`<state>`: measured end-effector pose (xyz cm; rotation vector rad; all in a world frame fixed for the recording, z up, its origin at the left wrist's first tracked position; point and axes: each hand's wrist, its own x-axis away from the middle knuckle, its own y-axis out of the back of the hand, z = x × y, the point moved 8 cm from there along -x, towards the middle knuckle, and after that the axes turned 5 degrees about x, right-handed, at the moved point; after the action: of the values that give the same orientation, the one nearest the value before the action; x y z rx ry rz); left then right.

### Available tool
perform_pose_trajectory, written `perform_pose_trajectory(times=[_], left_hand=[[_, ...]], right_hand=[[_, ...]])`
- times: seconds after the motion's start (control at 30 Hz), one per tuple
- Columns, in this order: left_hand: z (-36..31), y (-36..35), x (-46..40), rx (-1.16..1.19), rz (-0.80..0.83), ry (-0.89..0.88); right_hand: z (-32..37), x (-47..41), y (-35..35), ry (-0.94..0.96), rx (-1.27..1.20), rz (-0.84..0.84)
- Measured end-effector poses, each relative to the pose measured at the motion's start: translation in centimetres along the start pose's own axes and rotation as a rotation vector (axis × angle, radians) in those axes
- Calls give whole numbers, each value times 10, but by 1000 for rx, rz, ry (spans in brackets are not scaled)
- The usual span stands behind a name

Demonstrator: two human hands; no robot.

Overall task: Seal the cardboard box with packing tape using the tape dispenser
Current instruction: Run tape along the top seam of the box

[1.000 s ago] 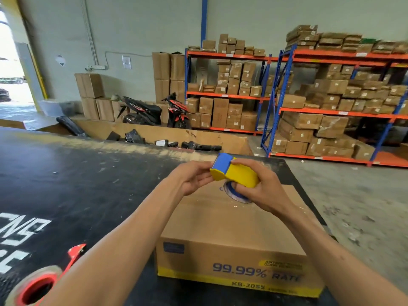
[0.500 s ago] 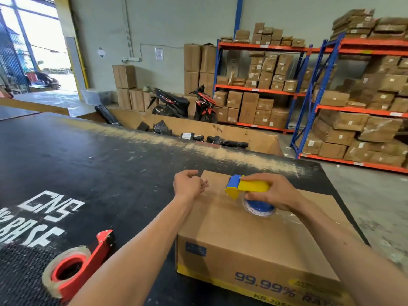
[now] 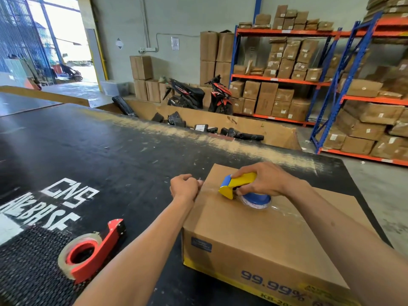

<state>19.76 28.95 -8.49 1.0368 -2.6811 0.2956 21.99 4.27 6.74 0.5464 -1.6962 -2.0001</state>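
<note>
A closed cardboard box (image 3: 260,235) with blue print on its front lies on the black table (image 3: 92,155). On its top rests a yellow and blue tape dispenser (image 3: 239,187) with a blue roll core, gripped by my right hand (image 3: 265,180). A stretch of clear tape (image 3: 210,189) runs from the dispenser to the box's left edge. There my left hand (image 3: 184,187) pinches the tape's end, fingers closed, at the edge of the box top. More shiny tape lies on the box behind the dispenser.
A red tape dispenser (image 3: 90,250) with a tan roll lies on the table at the near left. White painted letters (image 3: 48,204) mark the table. Beyond it are a cardboard bin (image 3: 260,129), two motorbikes (image 3: 198,96) and racks of boxes (image 3: 287,69).
My hands came down from mid-air to the box top. The left hand drew the tape's end to the box's left edge, and the dispenser now lies flat on the lid.
</note>
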Motion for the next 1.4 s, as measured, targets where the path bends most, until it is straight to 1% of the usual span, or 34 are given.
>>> perform_pose_trajectory(times=[0.13,0.2,0.3,0.37,0.5,0.67,0.7,0.73,0.77,0.8,0.83,0.87,0.9,0.93,0.97,1.0,1.03,1.1,1.17,1.4], left_hand=[[-20,7,43,6,-44,41],[-13,9,45,21,-59,100],[-3,9,40,66,-30,185],[-6,9,41,50,-32,189],[-18,7,46,-28,-71,141],[1,1,35,-35,-1,239],[-2,1,37,-101,-5,212],[-9,1,39,-215,-21,142],[-21,0,42,-355,-41,32],[-35,-2,48,-486,-58,-115],[-50,-11,55,-589,-39,-282],[-60,-23,60,-652,32,-419],[-62,-37,63,-687,147,-505],[-56,-51,62,-733,282,-529],[-45,-63,61,-815,413,-502],[-32,-69,56,-904,510,-450],[-22,-72,50,-986,562,-410],[-12,-73,38,-1108,586,-374],[-8,-73,33,-1180,596,-370],[-17,-66,45,-1209,497,-375]], right_hand=[[3,-1,-2,13,31,21],[5,-2,-3,20,53,30],[5,-3,-5,17,82,37],[5,-3,-5,18,79,36],[7,-4,-5,18,77,37],[7,-7,-7,23,88,52],[8,-7,-6,23,87,53],[8,-8,-6,23,82,54],[8,-8,-7,22,78,54],[8,-9,-7,23,72,57],[8,-9,-7,23,67,59],[7,-9,-7,22,61,59],[6,-9,-7,22,55,57],[6,-10,-7,23,49,55],[6,-10,-6,24,46,55],[6,-9,-6,27,48,58],[7,-9,-6,32,56,63],[10,-10,-5,42,84,74],[13,-12,-5,58,113,87],[9,2,6,96,135,121]])
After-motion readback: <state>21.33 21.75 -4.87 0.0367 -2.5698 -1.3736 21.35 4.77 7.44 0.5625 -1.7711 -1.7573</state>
